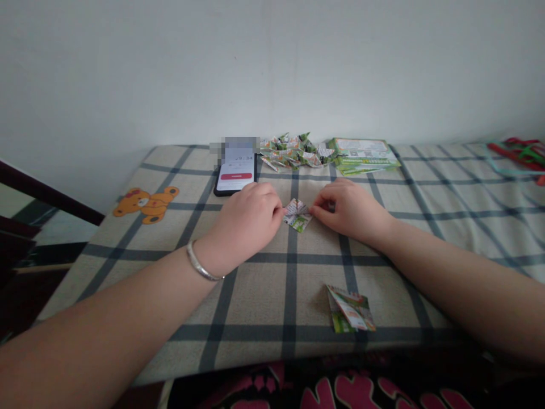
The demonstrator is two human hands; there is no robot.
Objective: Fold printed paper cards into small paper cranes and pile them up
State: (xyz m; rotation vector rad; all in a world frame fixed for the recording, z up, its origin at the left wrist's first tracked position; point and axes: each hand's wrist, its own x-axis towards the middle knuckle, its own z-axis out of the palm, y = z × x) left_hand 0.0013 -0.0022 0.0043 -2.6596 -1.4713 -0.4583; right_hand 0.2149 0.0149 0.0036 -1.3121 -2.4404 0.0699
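Note:
A small folded piece of printed paper point(297, 215), green and white, lies on the checked cloth point(264, 284) between my two hands. My left hand point(247, 218), with a silver bracelet at the wrist, is curled closed and pinches the paper's left edge. My right hand point(347, 207) is closed too, its fingertips pinching the paper's right edge. Nearer to me lies another folded paper piece point(349, 309), untouched.
A phone point(236, 170) with a lit screen lies beyond my left hand. A pile of folded paper shapes point(293, 152) and a stack of flat leaflets point(364, 154) sit by the wall. Red and green strips point(522, 153) lie far right. A bear picture point(147, 203) marks the cloth's left.

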